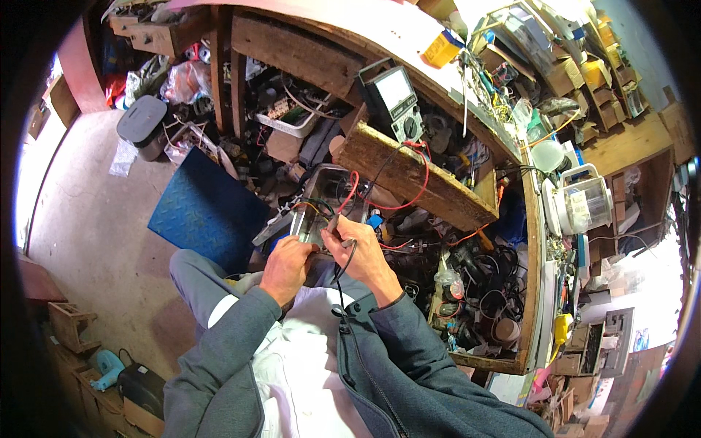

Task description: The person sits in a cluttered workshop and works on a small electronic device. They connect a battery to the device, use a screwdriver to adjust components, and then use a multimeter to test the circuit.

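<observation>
A shiny open metal housing [301, 219] with thin coloured wires inside stands in front of my lap. My left hand [287, 269] is closed at its near edge, and what its fingers pinch is hidden. My right hand [363, 255] grips a test probe [334, 223] pointed at the wires, with a black lead [345, 271] hanging below it. A red lead [426, 175] loops from the hand area up to a multimeter [395, 102] with a pale dial face. The meter leans upright at the end of a worn wooden drawer [416, 171].
A blue textured board [208, 208] leans on the left, with a grey bin [143, 124] behind it on the concrete floor. To the right an open wooden compartment [533, 306] is crammed with cables and parts. A clear plastic jug [584, 204] lies on the cluttered bench.
</observation>
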Tool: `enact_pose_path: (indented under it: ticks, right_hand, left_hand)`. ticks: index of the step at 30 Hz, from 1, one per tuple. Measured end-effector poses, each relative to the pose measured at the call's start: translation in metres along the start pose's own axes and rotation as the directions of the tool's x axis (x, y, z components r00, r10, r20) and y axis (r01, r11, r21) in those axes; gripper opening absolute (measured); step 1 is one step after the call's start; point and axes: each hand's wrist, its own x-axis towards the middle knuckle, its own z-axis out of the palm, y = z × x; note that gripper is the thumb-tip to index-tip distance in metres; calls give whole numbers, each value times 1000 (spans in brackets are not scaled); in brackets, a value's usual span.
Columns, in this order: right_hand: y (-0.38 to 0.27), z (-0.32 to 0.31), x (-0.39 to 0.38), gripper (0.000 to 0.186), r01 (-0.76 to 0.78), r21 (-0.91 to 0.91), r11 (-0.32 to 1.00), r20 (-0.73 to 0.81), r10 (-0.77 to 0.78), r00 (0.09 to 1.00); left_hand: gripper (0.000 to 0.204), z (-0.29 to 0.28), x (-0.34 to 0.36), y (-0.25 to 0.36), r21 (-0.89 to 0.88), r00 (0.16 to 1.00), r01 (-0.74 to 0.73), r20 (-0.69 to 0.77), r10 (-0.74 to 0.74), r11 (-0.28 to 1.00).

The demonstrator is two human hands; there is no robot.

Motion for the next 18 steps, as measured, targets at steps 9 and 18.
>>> enact_pose_path:
  ticks: [9,18]
  right_hand:
    - [-5,-3,0,20,-28,10,1000,20,28,999]
    - [-6,-2,0,19,-32,29,999,6,32,999]
  left_hand:
    - [29,-4,2,7,-79,998,52,36,-50,996]
    - [29,-1,3,12,2,999,41,-12,-41,999]
